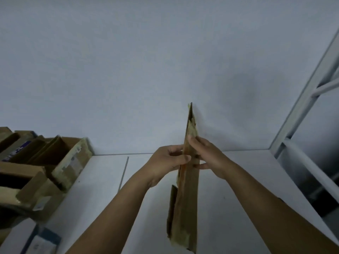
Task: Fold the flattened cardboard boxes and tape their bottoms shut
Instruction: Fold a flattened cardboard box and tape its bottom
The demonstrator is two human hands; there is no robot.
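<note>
Opening step, it seems: your left hand (165, 163) and right hand (209, 158) pinch the flat box (188, 208), pointing to 12 o'clock; next, spread its walls.

Left hand (168, 162), right hand (207, 154), side by side, pinched on flattened box (189, 198).

I've got the flattened box (187, 189) edge-on at centre frame, above the table (102, 189). The left hand (165, 165) grips its left face and the right hand (207, 156) holds its right. Opened boxes (55, 162) sit on the table at lower left, and a frame (311, 107) stands at far right.
</note>
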